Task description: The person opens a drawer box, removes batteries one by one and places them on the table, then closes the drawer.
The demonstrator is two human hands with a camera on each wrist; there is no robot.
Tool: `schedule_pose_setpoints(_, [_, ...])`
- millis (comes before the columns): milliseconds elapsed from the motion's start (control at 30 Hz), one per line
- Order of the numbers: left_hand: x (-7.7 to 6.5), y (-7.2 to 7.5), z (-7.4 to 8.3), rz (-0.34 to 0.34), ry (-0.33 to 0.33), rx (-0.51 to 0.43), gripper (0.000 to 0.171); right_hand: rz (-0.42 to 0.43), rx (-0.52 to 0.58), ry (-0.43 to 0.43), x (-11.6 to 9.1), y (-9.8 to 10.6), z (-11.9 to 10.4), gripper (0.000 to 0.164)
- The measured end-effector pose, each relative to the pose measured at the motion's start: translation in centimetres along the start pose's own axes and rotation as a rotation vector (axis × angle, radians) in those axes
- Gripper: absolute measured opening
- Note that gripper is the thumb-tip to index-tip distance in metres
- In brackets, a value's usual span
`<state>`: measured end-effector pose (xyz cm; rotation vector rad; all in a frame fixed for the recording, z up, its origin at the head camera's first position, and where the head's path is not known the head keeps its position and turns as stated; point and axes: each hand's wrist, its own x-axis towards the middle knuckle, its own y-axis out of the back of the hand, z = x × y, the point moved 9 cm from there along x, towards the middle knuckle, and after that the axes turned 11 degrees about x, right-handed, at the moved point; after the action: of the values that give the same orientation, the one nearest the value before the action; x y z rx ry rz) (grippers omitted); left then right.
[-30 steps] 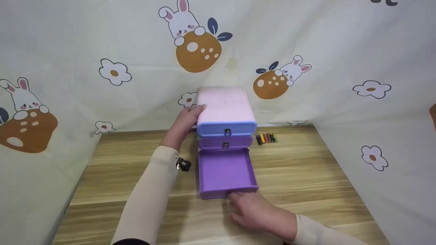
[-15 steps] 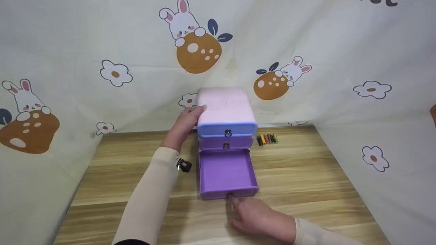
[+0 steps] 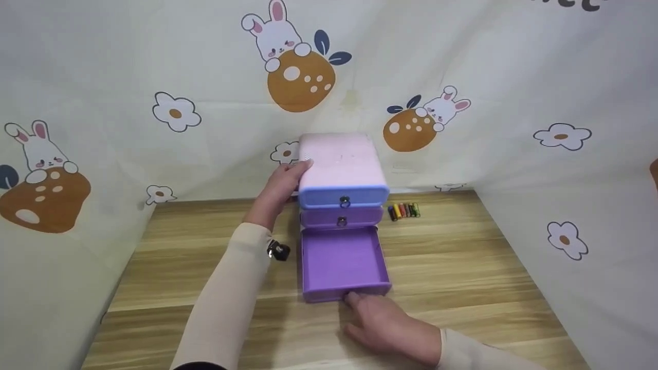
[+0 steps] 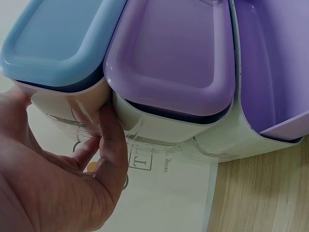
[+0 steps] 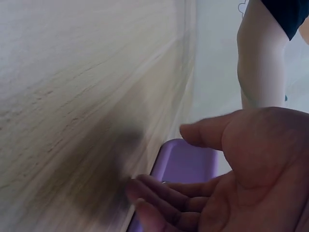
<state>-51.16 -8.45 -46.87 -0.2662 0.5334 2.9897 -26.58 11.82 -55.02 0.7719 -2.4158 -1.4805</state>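
Observation:
A small three-tier drawer cabinet with a pale pink top stands against the back wall. Its top blue drawer and middle purple drawer are closed, each with a ring pull. The bottom purple drawer is pulled far out and has nothing in it. My left hand grips the cabinet's upper left side, thumb on the top edge; the left wrist view shows a finger between the top two tiers. At the bottom drawer's front, my right hand touches near its ring pull, with thumb apart and fingers loosely bent.
Several batteries lie in a row on the wood-grain table, right of the cabinet. Printed cloth with rabbits and flowers hangs behind and at both sides. A small black device sits at the left wrist.
My right hand's fingers have shifted slightly about the bottom drawer's front, with one finger reaching at its pull half a second ago. The left hand and the drawer have stayed put.

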Motion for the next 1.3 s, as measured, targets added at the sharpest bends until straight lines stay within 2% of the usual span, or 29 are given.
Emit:
schedule_pose_setpoints(100, [0.1, 0.0, 0.1, 0.007, -0.012, -0.005, 0.088, 0.072, -0.001, 0.044, 0.4, 0.4, 0.0, 0.03])
schedule_pose_setpoints(167, [0.1, 0.0, 0.1, 0.008, -0.018, -0.006, 0.088, 0.138, -0.024, 0.091, 0.6, 0.6, -0.2, 0.025])
schedule_pose_setpoints(367, [0.0, 0.0, 0.1, 0.009, -0.018, -0.019, 0.087, 0.312, -0.116, 0.184, 1.0, 1.2, -0.6, 0.024])
schedule_pose_setpoints(500, [-0.1, -0.1, 0.2, 0.009, -0.019, -0.018, 0.084, 0.362, -0.157, 0.21, 1.1, 1.3, -0.7, 0.029])
schedule_pose_setpoints(767, [-0.3, -0.2, 0.0, 0.001, -0.017, -0.096, 0.079, 0.382, -0.111, 0.243, 1.1, 1.4, -0.4, 0.031])
schedule_pose_setpoints(1033, [-0.1, -0.3, 0.0, -0.002, -0.013, -0.075, 0.083, 0.317, -0.053, 0.199, 1.8, 1.3, 0.1, 0.026])
schedule_pose_setpoints(1300, [-0.1, -0.2, 0.0, -0.004, -0.015, -0.063, 0.083, 0.263, -0.002, 0.189, 1.8, 1.6, 0.2, 0.02])
